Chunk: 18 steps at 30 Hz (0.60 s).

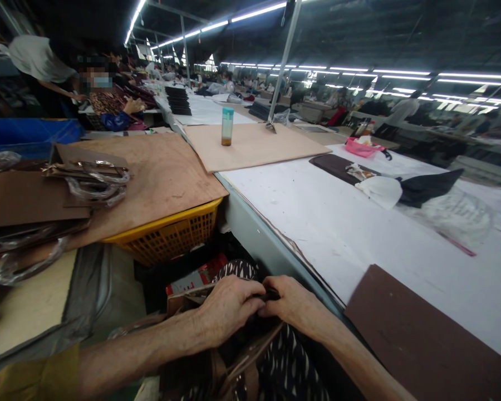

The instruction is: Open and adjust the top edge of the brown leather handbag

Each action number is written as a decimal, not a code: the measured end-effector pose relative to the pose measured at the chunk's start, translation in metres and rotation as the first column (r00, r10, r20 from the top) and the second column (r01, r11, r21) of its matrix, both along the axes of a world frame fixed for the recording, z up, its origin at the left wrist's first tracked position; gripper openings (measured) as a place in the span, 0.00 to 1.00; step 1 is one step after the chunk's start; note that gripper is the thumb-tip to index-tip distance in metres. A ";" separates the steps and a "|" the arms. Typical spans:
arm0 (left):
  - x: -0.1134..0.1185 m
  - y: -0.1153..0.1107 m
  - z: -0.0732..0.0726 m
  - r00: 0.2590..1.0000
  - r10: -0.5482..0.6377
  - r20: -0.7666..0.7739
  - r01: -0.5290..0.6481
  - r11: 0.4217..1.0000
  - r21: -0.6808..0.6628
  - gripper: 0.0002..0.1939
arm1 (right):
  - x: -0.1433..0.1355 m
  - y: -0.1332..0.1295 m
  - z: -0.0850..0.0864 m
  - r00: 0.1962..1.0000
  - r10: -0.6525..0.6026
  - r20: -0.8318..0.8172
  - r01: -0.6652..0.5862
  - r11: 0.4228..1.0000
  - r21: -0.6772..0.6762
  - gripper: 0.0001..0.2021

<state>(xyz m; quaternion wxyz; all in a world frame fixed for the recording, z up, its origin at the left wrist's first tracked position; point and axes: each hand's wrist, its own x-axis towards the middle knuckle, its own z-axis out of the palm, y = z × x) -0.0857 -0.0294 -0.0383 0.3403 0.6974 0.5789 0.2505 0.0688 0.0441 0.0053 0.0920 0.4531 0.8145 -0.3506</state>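
Observation:
A brown bag (246, 356) rests on my lap over black-and-white patterned cloth. At its upper edge my left hand (231, 303) and my right hand (286, 298) meet, fingers pinched on the dark rim. Both sets of fingertips nearly touch, and the exact piece between them is partly hidden. Part of the bag's opening shows below my wrists, dark inside.
Brown bags with plastic-wrapped handles (96, 181) lie on a board at left, above a yellow basket (171, 234). On the white table (292, 206) are a brown panel (426, 340) and plastic wrapping. A bottle (227, 127) stands farther back; people work beyond.

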 end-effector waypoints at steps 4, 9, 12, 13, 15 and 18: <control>0.002 0.006 0.003 0.999 0.031 -0.041 -0.032 0.999 -0.020 0.11 | 0.001 -0.004 0.004 0.998 -0.045 -0.034 0.044 0.999 -0.012 0.08; 0.009 0.009 0.004 0.972 0.024 -0.232 -0.044 0.995 -0.085 0.12 | 0.004 -0.009 0.001 0.996 -0.078 -0.053 0.076 0.997 -0.029 0.06; 0.012 0.009 0.004 0.923 -0.019 -0.383 0.003 0.999 -0.042 0.13 | 0.004 -0.011 -0.001 0.993 -0.096 -0.066 0.096 0.995 0.001 0.07; 0.012 0.009 0.004 0.909 -0.035 -0.415 0.029 0.999 -0.021 0.13 | 0.004 -0.011 -0.001 0.993 -0.097 -0.066 0.098 0.995 0.011 0.08; 0.013 0.008 0.004 0.892 -0.048 -0.450 0.058 0.998 0.010 0.13 | 0.003 -0.012 -0.001 0.995 -0.082 -0.065 0.084 0.996 0.029 0.09; 0.014 0.008 0.004 0.885 -0.038 -0.463 0.057 0.998 0.027 0.13 | 0.002 -0.013 -0.001 0.998 -0.055 -0.042 0.058 0.996 0.067 0.11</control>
